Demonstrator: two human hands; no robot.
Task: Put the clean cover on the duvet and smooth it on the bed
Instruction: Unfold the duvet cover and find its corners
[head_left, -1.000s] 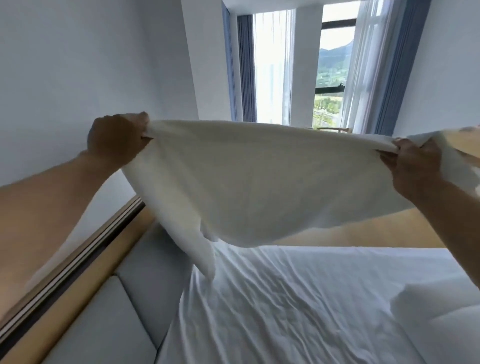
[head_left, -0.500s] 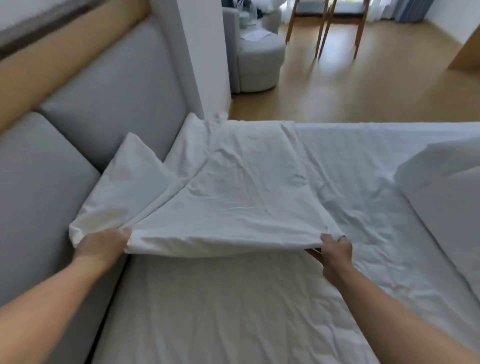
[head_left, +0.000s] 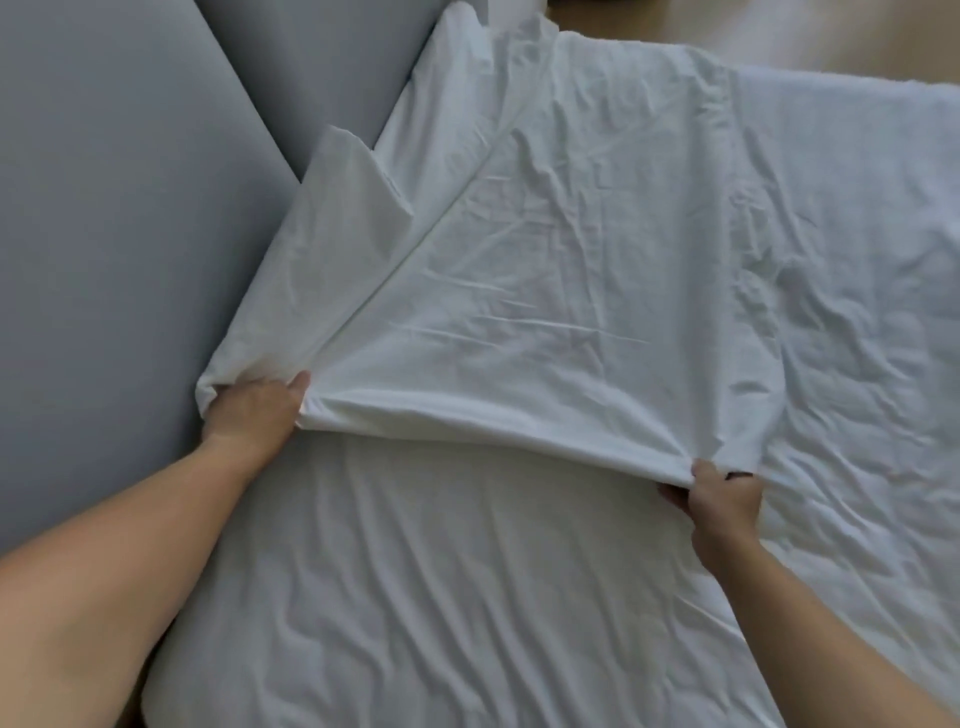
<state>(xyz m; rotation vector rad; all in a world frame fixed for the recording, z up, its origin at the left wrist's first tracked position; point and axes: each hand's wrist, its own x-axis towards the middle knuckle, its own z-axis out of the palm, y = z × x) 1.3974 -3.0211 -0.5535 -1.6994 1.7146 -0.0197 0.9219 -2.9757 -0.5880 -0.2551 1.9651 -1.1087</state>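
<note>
A folded white cover (head_left: 545, 291) lies spread over the upper part of the bed, its near edge lifted slightly off the white sheet (head_left: 467, 597). My left hand (head_left: 254, 410) grips the cover's near left corner beside the headboard. My right hand (head_left: 719, 501) pinches the near right corner, fingers curled under the cloth. A loose flap of the cover (head_left: 337, 218) leans up against the headboard on the left.
Grey padded headboard panels (head_left: 104, 208) run along the left side of the bed. A strip of wooden floor (head_left: 779, 31) shows beyond the bed's far edge at the top right. Rumpled white bedding (head_left: 883, 312) covers the right side.
The cover was held up in the air a second ago and now lies on the bed. Both hands keep their hold on its corners, and my view has tilted further down.
</note>
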